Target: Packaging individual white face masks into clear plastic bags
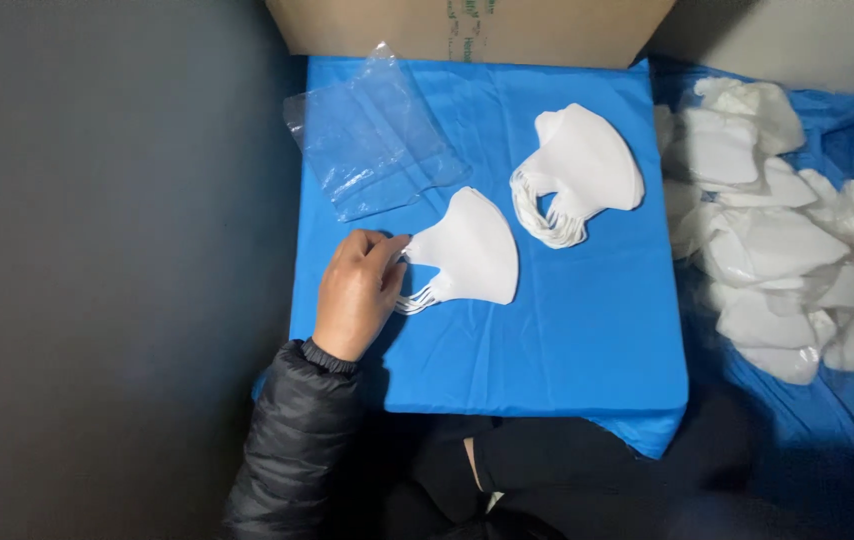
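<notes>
My left hand [357, 290] rests on the blue-covered work surface [547, 350], fingertips pinching the left corner and ear loops of a small stack of folded white face masks [472, 250]. A second stack of white masks [582, 170] lies further back and to the right, untouched. An empty clear plastic bag [372, 135] lies at the far left corner of the blue surface, just beyond my hand. My right hand is not in view; only a dark sleeve shows near the bottom.
A loose heap of white masks [772, 230] lies on blue sheeting to the right of the raised surface. A brown cardboard box [467, 25] stands at the back edge. Dark grey floor [97, 270] fills the left side.
</notes>
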